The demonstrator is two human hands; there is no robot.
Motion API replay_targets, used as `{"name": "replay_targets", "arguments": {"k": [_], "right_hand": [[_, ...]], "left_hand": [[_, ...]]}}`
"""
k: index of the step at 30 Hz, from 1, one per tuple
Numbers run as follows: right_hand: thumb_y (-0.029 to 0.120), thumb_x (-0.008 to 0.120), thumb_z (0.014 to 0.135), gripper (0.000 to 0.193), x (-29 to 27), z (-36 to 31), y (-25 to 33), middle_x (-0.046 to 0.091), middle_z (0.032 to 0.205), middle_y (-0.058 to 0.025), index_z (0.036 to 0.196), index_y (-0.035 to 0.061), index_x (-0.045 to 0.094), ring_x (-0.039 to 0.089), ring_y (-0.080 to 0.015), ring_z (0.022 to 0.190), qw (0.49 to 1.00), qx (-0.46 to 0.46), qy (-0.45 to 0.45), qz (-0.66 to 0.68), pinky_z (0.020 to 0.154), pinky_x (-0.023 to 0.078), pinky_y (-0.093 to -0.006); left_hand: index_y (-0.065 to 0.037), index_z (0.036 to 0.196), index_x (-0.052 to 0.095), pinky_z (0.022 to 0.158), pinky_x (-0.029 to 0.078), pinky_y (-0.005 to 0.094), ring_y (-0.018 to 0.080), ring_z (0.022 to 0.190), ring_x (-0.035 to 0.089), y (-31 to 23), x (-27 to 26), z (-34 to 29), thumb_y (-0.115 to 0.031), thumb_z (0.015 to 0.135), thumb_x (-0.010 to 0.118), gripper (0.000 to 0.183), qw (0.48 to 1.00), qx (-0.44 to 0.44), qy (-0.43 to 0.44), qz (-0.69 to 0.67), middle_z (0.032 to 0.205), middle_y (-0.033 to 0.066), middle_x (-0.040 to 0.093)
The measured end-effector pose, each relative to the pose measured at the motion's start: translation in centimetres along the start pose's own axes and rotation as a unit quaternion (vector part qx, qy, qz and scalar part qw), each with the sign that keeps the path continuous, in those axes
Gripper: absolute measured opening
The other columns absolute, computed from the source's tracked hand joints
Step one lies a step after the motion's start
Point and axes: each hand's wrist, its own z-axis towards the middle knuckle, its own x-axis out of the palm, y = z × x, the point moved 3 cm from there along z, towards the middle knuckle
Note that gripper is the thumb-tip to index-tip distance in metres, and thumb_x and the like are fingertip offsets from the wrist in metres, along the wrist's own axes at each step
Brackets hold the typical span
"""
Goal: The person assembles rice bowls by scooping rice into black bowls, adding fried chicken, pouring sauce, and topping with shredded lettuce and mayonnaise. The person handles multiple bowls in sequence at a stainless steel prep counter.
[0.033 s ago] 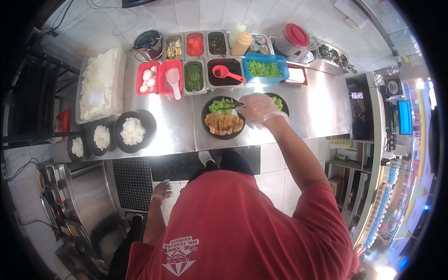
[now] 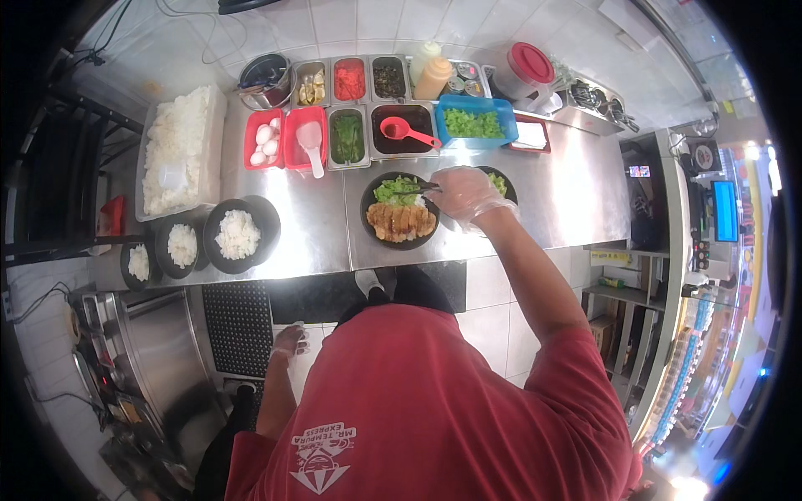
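Note:
My right hand [image 2: 466, 194], in a clear plastic glove, is closed on dark tongs [image 2: 428, 188]. Their tips touch chopped lettuce [image 2: 395, 190] in a black bowl [image 2: 368, 227] in front of me. Sliced browned cutlet [image 2: 402, 222] covers the near half of that bowl, and a bit of white rice shows beside the lettuce. Partly hidden behind my right hand is a second black bowl [image 2: 511, 190] with lettuce in it. Down at my side, away from the counter, hangs my gloved left hand [image 2: 290, 341], its fingers loosely apart and holding nothing.
Black bowls of rice [image 2: 238, 235] line the counter's left side, beside a large rice tub [image 2: 213, 159]. Along the back stand topping pans, eggs [image 2: 266, 144], a red ladle [image 2: 397, 128], a blue lettuce container [image 2: 476, 144], squeeze bottles [image 2: 433, 79] and a red-lidded jug [image 2: 530, 65].
My right hand has turned very slightly with the tongs over the lettuce. Everything else looks the same.

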Motion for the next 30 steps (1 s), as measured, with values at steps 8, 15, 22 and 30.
{"name": "replay_targets", "arguments": {"k": [8,15,22,30], "right_hand": [[0.033,0.066,0.094,0.031,-0.1,0.2,-3.9,0.074,0.11,-0.0184,0.114,0.0116,0.075,0.069,-0.0379,0.107,0.999,0.025,0.008,-0.028,0.095,0.053,-0.0479],[0.034,0.066,0.095,0.031,-1.9,-1.2,-4.6,0.074,0.104,-0.0201,0.114,0.0117,0.076,0.07,-0.0392,0.102,0.999,0.039,-0.002,0.002,0.092,0.053,-0.0486],[0.041,0.066,0.095,0.038,-7.8,1.8,-14.7,0.074,0.11,-0.0218,0.113,0.0087,0.076,0.071,-0.0389,0.104,0.985,0.112,-0.131,0.016,0.092,0.053,-0.0492],[0.037,0.065,0.093,0.037,-2.9,12.2,-21.4,0.074,0.11,-0.0217,0.104,0.003,0.075,0.069,-0.0392,0.109,0.987,0.141,-0.024,-0.067,0.096,0.053,-0.0491]], "left_hand": [[-0.011,0.144,0.056,0.066,0.054,0.0353,0.0258,0.088,0.07,1.0,0.9,1.4,-0.023,0.1,0.063,0.046,1.0,-0.003,-0.007,-0.019,0.113,0.0111,0.068],[-0.01,0.144,0.056,0.066,0.053,0.0338,0.0249,0.087,0.069,-1.5,2.6,0.3,-0.025,0.101,0.063,0.046,1.0,-0.017,-0.015,0.021,0.114,0.0112,0.067],[-0.011,0.146,0.055,0.069,0.054,0.035,0.0252,0.09,0.069,-3.2,4.1,0.0,-0.028,0.103,0.06,0.046,0.999,-0.025,-0.032,0.026,0.117,0.0106,0.067],[-0.015,0.148,0.054,0.073,0.055,0.0374,0.026,0.094,0.069,-2.1,5.5,-0.8,-0.034,0.103,0.06,0.049,0.999,-0.022,-0.021,0.01,0.122,0.0103,0.067]]}}
